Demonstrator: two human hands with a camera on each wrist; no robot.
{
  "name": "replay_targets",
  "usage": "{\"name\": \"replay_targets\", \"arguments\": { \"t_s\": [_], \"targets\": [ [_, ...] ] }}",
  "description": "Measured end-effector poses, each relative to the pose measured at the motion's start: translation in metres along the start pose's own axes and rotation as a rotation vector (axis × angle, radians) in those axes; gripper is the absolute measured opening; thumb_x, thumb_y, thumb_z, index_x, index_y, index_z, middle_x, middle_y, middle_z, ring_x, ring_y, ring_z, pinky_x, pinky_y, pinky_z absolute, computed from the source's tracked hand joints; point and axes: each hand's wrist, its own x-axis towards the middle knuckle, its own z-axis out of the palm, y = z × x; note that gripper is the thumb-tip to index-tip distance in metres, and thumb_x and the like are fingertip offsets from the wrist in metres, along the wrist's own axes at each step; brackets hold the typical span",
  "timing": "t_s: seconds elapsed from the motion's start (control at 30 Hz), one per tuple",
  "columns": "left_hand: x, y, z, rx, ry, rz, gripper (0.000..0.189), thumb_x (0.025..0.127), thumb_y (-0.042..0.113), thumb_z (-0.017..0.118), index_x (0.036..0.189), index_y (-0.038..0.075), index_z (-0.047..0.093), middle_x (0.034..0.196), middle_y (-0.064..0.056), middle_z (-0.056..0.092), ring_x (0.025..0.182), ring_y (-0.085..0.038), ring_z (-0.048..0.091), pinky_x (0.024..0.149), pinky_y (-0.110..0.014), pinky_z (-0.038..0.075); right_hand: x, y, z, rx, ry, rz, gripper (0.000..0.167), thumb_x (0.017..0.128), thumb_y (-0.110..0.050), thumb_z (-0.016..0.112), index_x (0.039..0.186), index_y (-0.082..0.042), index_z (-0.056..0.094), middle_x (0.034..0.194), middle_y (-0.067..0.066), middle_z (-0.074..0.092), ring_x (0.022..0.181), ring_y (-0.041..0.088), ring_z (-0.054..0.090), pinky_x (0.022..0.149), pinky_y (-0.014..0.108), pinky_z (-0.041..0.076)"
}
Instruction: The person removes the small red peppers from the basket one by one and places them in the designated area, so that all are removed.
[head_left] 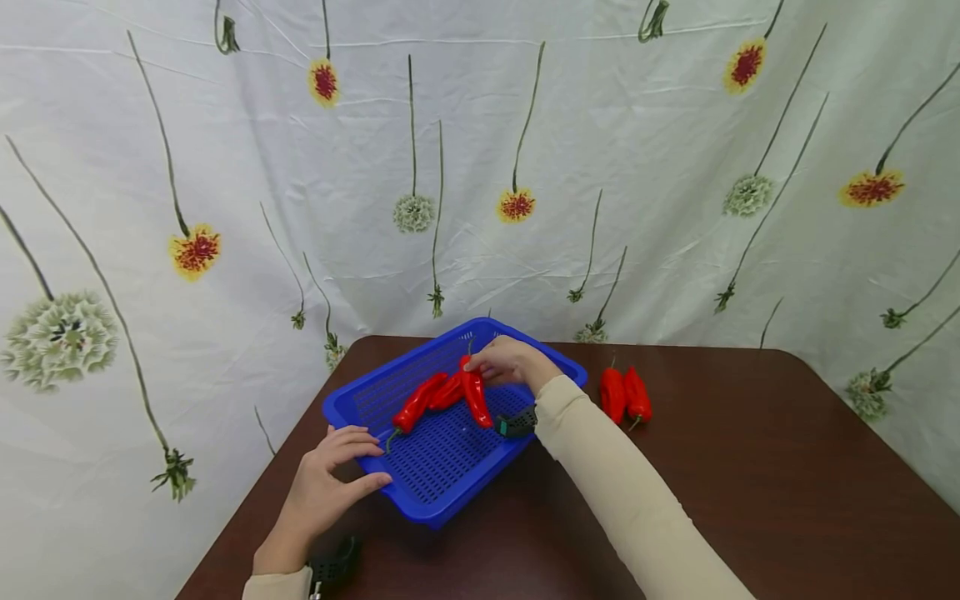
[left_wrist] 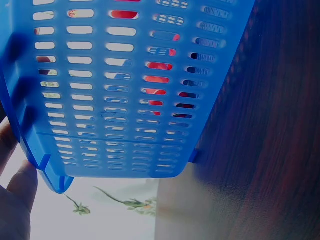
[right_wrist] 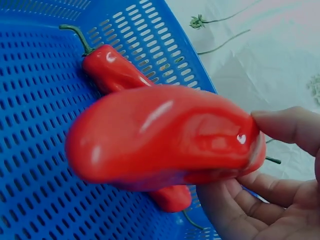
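Past a cream sleeve (head_left: pixel 626 492), the right hand (head_left: pixel 507 361) pinches 1 red pepper (head_left: pixel 476 398) over a blue basket (head_left: pixel 442 467); fingers of the left hand (head_left: pixel 324 475) seem clamped on its rim.

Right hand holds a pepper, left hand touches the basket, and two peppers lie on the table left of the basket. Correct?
No: the two peppers on the table lie right of the basket, as the head view shows. The rest stands.

Finding no readable text, label, brand, number or sign anywhere in the frames, upper left to lower right.
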Motion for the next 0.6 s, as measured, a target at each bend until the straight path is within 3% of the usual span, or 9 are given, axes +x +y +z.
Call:
{"name": "replay_targets", "arguments": {
  "t_s": [0.17,0.37,0.6],
  "targets": [
    [0.0,0.0,-0.001,-0.002,-0.003,-0.01,0.036,0.062,0.002,0.092,0.094,0.011,0.077,0.103,-0.015,0.072,0.112,-0.001,0.057,0.109,-0.075,0.023,-0.006,-0.006,-0.001,-0.01,-0.037,-0.037,0.019,0.09,-0.005,0.07,0.108,0.003,0.069,0.092,0.007,0.067,0.084,0.018,0.066,0.104,0.044,0.054],
    [0.001,0.0,-0.001,-0.019,-0.004,-0.008,0.036,0.062,0.001,0.091,0.094,0.011,0.077,0.102,-0.016,0.072,0.112,0.008,0.053,0.106,-0.082,0.023,-0.01,-0.009,-0.002,-0.029,-0.06,-0.058,0.028,0.091,-0.006,0.069,0.117,0.004,0.069,0.094,0.007,0.071,0.082,0.017,0.069,0.096,0.039,0.059],
    [0.001,0.0,-0.001,-0.019,-0.008,-0.018,0.036,0.062,0.001,0.091,0.094,0.011,0.077,0.102,-0.015,0.072,0.112,0.002,0.055,0.107,-0.081,0.024,-0.012,-0.01,-0.003,-0.033,-0.08,-0.072,0.032,0.092,-0.006,0.069,0.122,0.003,0.066,0.101,0.009,0.071,0.087,0.018,0.07,0.095,0.038,0.059]
  ]
}}
